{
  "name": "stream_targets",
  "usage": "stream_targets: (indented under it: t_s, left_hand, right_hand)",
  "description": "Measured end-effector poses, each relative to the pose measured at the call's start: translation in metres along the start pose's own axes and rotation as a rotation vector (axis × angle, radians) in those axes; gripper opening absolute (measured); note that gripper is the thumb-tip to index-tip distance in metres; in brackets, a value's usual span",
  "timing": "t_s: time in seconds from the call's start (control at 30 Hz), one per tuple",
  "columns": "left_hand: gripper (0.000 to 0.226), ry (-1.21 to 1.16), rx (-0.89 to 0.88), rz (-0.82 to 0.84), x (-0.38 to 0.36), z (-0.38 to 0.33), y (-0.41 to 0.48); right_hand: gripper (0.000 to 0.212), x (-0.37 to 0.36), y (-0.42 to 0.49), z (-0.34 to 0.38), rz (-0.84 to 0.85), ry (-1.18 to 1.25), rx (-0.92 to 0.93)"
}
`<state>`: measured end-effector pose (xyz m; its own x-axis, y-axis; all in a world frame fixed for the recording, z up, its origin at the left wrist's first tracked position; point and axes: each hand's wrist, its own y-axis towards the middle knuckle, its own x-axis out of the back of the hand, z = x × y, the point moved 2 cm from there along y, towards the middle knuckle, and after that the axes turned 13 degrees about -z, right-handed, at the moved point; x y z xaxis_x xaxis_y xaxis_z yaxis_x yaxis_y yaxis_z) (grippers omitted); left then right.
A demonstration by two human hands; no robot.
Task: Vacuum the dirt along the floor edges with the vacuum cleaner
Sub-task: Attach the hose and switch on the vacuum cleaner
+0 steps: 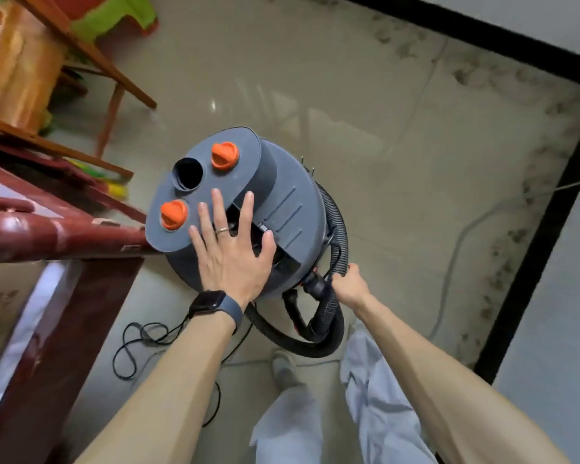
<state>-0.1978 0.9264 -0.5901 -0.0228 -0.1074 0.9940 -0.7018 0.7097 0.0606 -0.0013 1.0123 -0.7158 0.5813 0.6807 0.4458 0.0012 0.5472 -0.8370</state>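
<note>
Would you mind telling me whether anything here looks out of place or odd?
Yes: dark dirt smudges trail along the edge of the pale tile floor beside the black skirting, and a thin black cord lies in loose tangled loops near the person's foot.

A grey round plastic vacuum cleaner drum (282, 202) was recorded, fitted with two orange plastic knobs (224, 155) and a black ribbed hose (335, 212). Glossy beige floor tiles (365, 105) were noted as speckled with dark dirt patches (513, 236) beside a black skirting strip (534, 249). A dark red lacquered wooden table (47, 229) and a slate-blue watch strap (232, 311) were listed.
</note>
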Motion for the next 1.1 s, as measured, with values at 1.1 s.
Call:
stream_targets:
  t_s: [1.1]
  left_hand:
    - [0.052, -0.306, 0.184, 0.006, 0.141, 0.13, -0.032]
  right_hand:
    - [0.057, 0.094, -0.277, 0.186, 0.37, -0.725, 0.963]
